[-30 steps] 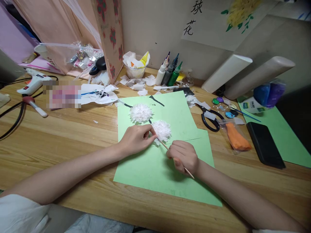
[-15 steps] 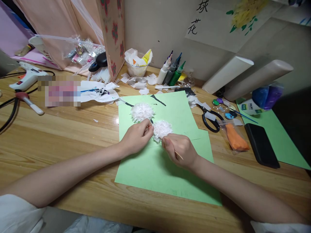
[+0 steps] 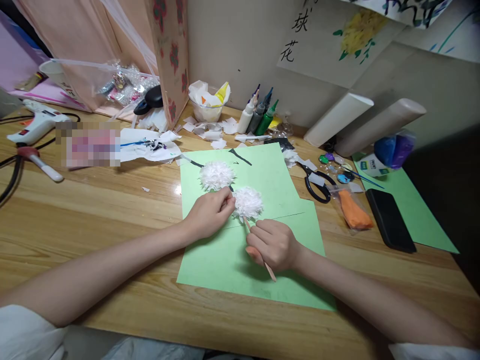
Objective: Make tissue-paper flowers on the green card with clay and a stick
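A green sheet of paper [image 3: 232, 270] lies on the wooden table with two fluffy white paper pompoms on it. The upper pompom [image 3: 216, 175] sits beyond my left hand, the lower pompom [image 3: 249, 202] between my two hands. My left hand [image 3: 210, 212] is closed at the left edge of the lower pompom; what its fingertips pinch, if anything, is hidden. Wrapped in my right hand [image 3: 275, 245] is a thin wooden stick [image 3: 270, 274]. Its far end touches or nearly touches the lower pompom's near edge. Dark painted strokes [image 3: 240, 156] show on the sheet.
Black-handled scissors [image 3: 317, 186], a bag of orange clay [image 3: 353, 210] and a black phone [image 3: 390, 220] lie at right. Paint bottles [image 3: 267, 119], a plastic cup [image 3: 207, 107] and paper scraps [image 3: 213, 135] stand behind. At left is a glue gun [image 3: 37, 122].
My right hand has drawn slightly down and rolled over. More of the stick now shows, its upper end at the pompom's edge. My left hand stays at the pompom; the view has shifted slightly.
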Tool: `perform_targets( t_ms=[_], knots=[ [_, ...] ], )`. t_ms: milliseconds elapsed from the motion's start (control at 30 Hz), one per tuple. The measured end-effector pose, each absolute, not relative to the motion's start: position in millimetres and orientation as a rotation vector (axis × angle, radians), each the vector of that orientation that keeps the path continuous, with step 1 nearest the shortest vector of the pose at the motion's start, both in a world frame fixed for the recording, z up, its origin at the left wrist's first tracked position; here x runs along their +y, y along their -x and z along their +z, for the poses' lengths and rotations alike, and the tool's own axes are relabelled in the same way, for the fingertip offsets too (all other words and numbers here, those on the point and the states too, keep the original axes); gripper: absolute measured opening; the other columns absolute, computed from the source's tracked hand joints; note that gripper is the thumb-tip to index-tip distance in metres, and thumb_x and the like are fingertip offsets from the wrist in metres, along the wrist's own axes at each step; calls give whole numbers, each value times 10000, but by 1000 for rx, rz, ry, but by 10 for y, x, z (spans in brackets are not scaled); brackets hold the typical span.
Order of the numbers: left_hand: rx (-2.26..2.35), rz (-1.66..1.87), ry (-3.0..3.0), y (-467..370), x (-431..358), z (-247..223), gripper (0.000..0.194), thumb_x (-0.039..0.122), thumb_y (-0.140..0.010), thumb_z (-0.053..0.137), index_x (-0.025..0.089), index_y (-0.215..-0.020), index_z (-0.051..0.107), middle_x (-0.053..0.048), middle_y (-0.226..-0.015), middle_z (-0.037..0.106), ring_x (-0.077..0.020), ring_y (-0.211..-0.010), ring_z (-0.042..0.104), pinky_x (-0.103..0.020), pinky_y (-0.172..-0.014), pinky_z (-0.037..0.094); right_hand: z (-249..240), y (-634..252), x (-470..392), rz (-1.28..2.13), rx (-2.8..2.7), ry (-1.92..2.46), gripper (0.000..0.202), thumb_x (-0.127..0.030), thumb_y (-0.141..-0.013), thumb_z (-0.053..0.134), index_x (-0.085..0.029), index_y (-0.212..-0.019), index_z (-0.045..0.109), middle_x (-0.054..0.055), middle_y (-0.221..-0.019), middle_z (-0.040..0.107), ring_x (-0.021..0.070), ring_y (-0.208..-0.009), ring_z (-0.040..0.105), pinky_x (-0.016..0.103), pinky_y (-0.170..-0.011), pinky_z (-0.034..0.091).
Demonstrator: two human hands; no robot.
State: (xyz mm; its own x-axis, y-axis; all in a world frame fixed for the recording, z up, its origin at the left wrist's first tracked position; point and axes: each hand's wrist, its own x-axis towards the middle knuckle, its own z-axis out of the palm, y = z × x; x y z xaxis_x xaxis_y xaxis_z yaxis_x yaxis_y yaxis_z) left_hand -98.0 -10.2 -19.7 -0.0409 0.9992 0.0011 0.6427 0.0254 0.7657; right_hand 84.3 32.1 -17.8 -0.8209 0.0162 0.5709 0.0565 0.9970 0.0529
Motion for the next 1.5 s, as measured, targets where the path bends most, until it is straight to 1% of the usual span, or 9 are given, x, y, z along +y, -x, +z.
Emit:
perform_targets(
  t_ms=[233, 500, 667, 767, 900, 967, 1133, 1333, 1500],
  knots=[
    [1747, 795, -1684, 981, -91, -213, 211, 315, -906, 367, 202, -732, 410, 47, -590, 453, -126, -556, 418, -257, -555, 271, -174, -771, 372, -194, -2574, -27, 506, -286, -965, 263, -187, -504, 447, 10, -463, 423, 151, -488, 321, 287, -500, 202],
    [1786, 736, -1743, 975, -93, -206, 204, 301, -901, 358, 204, -727, 406, 44, -586, 463, -128, -538, 424, -258, -544, 272, -137, -685, 279, -327, -2575, 158, 437, -233, -941, 355, -182, -517, 445, 0, -432, 441, 130, -451, 357, 286, -477, 182],
    [1806, 678, -1759, 964, -106, -184, 194, 301, -896, 360, 207, -736, 418, 41, -583, 478, -136, -535, 443, -260, -539, 281, -173, -536, 91, -520, -2591, 242, 439, -285, -935, 406, -191, -506, 423, 0, -399, 431, 126, -405, 374, 284, -453, 174],
    [1811, 666, -1771, 966, -112, -189, 197, 303, -905, 346, 209, -745, 413, 39, -584, 475, -141, -539, 450, -263, -540, 282, -232, -442, 30, -660, -2614, 224, 448, -302, -924, 452, -183, -492, 433, -5, -387, 428, 124, -395, 392, 290, -457, 214],
    [1824, 661, -1797, 976, -110, -200, 231, 290, -924, 298, 211, -720, 371, 34, -577, 439, -145, -534, 429, -269, -539, 269, -291, -395, 82, -735, -2642, 96, 465, -280, -919, 472, -183, -466, 432, -16, -374, 419, 113, -380, 354, 307, -485, 265],
    [1820, 654, -1795, 976, -104, -200, 234, 287, -925, 296, 212, -709, 349, 35, -569, 422, -145, -526, 415, -271, -536, 263, -291, -419, 131, -727, -2639, 66, 463, -294, -921, 468, -182, -473, 434, -14, -374, 419, 115, -384, 355, 301, -476, 238],
    [1819, 640, -1808, 965, -104, -194, 236, 285, -927, 288, 212, -708, 338, 34, -573, 420, -147, -526, 412, -274, -537, 258, -181, -585, 199, -609, -2706, 122, 410, -342, -922, 455, -176, -548, 443, 6, -445, 467, 135, -455, 427, 284, -484, 181],
    [1841, 626, -1831, 966, -107, -208, 253, 305, -936, 274, 213, -715, 356, 26, -588, 445, -159, -553, 441, -278, -549, 262, -32, -771, 149, -427, -2686, 43, 383, -300, -921, 399, -198, -553, 415, -15, -451, 430, 126, -432, 348, 296, -471, 147],
    [1830, 667, -1809, 974, -101, -204, 256, 308, -938, 274, 214, -713, 354, 25, -607, 462, -159, -577, 465, -275, -565, 282, 30, -896, 278, -191, -2640, -144, 400, -304, -940, 338, -205, -561, 418, -24, -454, 414, 126, -428, 343, 297, -455, 190]
  ],
)
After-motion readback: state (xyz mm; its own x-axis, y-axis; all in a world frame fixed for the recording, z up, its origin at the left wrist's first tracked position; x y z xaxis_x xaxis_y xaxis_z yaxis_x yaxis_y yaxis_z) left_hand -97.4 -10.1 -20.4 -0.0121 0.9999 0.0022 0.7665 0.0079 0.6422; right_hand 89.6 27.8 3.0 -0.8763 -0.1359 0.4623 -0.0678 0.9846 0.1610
